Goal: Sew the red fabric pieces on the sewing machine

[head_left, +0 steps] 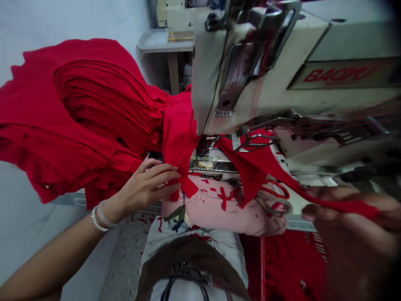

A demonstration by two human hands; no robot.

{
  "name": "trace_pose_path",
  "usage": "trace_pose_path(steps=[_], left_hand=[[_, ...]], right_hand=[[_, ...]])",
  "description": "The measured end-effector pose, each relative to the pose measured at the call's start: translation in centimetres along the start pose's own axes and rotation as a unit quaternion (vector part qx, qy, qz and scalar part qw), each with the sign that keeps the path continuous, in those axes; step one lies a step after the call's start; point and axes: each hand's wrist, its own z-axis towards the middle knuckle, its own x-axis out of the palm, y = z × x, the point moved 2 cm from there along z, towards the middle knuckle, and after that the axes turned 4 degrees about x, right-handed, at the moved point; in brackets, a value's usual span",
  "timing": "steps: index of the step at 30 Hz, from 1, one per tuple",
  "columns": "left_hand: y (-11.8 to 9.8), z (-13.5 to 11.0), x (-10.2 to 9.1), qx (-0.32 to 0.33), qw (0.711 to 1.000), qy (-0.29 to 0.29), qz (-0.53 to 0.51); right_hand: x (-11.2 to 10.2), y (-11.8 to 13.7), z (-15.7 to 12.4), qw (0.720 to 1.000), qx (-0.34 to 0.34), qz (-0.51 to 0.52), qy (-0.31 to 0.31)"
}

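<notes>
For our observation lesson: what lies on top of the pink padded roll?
Red scraps, something green and scissor handles lie on the pink padded roll. Red cloth covers part; what's beneath cannot be seen.

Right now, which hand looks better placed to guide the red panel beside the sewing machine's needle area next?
Likely the left hand: its fingers touch the red panel, close beside the needle area. The right hand is farther off, holding a red strip.

A beaded bracelet (96, 223) and a smooth pale band (102, 215) are worn on the left wrist (114, 209), together with a dark brown top (188, 254) and whitish trousers (157, 235).
</notes>
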Motion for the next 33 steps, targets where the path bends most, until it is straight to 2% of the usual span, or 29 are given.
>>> trace_pose_path(steps=[1, 2, 3, 4, 5, 6, 7, 8, 9, 10, 11, 12, 15, 17, 18, 19, 20, 22, 24, 25, 26, 27, 28, 29, 31, 33], left_hand=[[0.2, 0.2, -0.2, -0.04, 0.996, -0.027, -0.07], [0.5, 0.3, -0.5, -0.109, 0.98, -0.074, -0.152], [0.9, 0.3, -0.8, -0.193, 0.939, -0.146, -0.243], [1.5, 0.2, -1.1, -0.279, 0.869, -0.229, -0.338], [2.2, 0.1, -1.1, -0.357, 0.771, -0.311, -0.425], [2.9, 0.0, -1.1, -0.418, 0.659, -0.384, -0.493], [3.6, 0.0, -1.0, -0.46, 0.55, -0.44, -0.54], [4.2, 0.1, -0.9, -0.488, 0.461, -0.475, -0.57], [4.7, 0.2, -0.9, -0.508, 0.395, -0.496, -0.582], [5.1, 0.2, -1.1, -0.521, 0.355, -0.509, -0.586], [5.4, 0.2, -1.3, -0.521, 0.337, -0.52, -0.587], [5.6, 0.2, -1.7, -0.514, 0.332, -0.526, -0.59], [5.9, -0.1, -3.3, -0.467, 0.353, -0.541, -0.604], [5.9, 0.0, -4.3, -0.415, 0.38, -0.563, -0.606], [5.8, 0.3, -4.5, -0.388, 0.406, -0.568, -0.602], [5.6, 0.9, -4.6, -0.362, 0.447, -0.566, -0.591], [5.2, 1.5, -4.4, -0.338, 0.512, -0.558, -0.559], [3.8, 3.2, -3.0, -0.296, 0.667, -0.514, -0.451], [2.1, 5.0, -0.6, -0.247, 0.813, -0.413, -0.327], [1.2, 5.8, 0.8, -0.213, 0.876, -0.346, -0.259], [0.5, 6.3, 2.1, -0.176, 0.926, -0.275, -0.188], [-0.1, 6.7, 3.2, -0.141, 0.961, -0.209, -0.115], [-0.6, 6.8, 4.1, -0.112, 0.982, -0.151, -0.031], [-0.9, 6.8, 4.5, -0.097, 0.988, -0.11, 0.045], [-1.2, 6.7, 4.6, -0.111, 0.983, -0.061, 0.133], [-1.5, 6.7, 4.1, -0.146, 0.975, 0.002, 0.17]], right_hand=[[0.4, -0.1, 0.3, 0.997, 0.023, 0.08, -0.008], [1.1, -0.1, 0.6, 0.988, 0.037, 0.151, -0.006], [2.0, 0.0, 1.0, 0.98, 0.038, 0.197, 0.001], [3.3, 0.3, 1.4, 0.978, 0.021, 0.209, 0.004], [4.8, 0.7, 1.8, 0.979, -0.008, 0.202, 0.01], [6.4, 1.2, 2.1, 0.983, -0.049, 0.178, 0.018], [8.2, 1.6, 2.5, 0.986, -0.094, 0.132, 0.027], [9.8, 1.9, 2.7, 0.986, -0.146, 0.063, 0.047], [11.3, 2.1, 2.8, 0.978, -0.199, -0.014, 0.065], [12.6, 2.1, 2.9, 0.962, -0.246, -0.087, 0.084], [13.5, 1.9, 2.8, 0.942, -0.284, -0.146, 0.101], [13.9, 1.6, 2.8, 0.925, -0.311, -0.188, 0.112], [13.8, 0.6, 2.6, 0.897, -0.335, -0.251, 0.142], [13.3, 0.3, 2.5, 0.881, -0.349, -0.277, 0.159], [13.1, 0.3, 2.5, 0.873, -0.356, -0.289, 0.166], [13.0, 0.4, 2.5, 0.866, -0.363, -0.3, 0.169], [13.0, 0.6, 2.5, 0.86, -0.368, -0.309, 0.17], [13.1, 0.9, 2.5, 0.855, -0.375, -0.323, 0.158], [13.2, 1.0, 2.4, 0.853, -0.374, -0.334, 0.144], [13.2, 1.0, 2.4, 0.853, -0.371, -0.341, 0.137], [13.2, 1.0, 2.3, 0.854, -0.366, -0.346, 0.132], [13.2, 1.0, 2.2, 0.855, -0.361, -0.351, 0.128], [13.1, 1.0, 2.1, 0.858, -0.352, -0.352, 0.122], [13.0, 1.0, 2.0, 0.866, -0.341, -0.346, 0.115], [12.8, 1.1, 2.0, 0.897, -0.303, -0.308, 0.092], [12.8, 1.2, 2.0, 0.933, -0.256, -0.245, 0.067]])
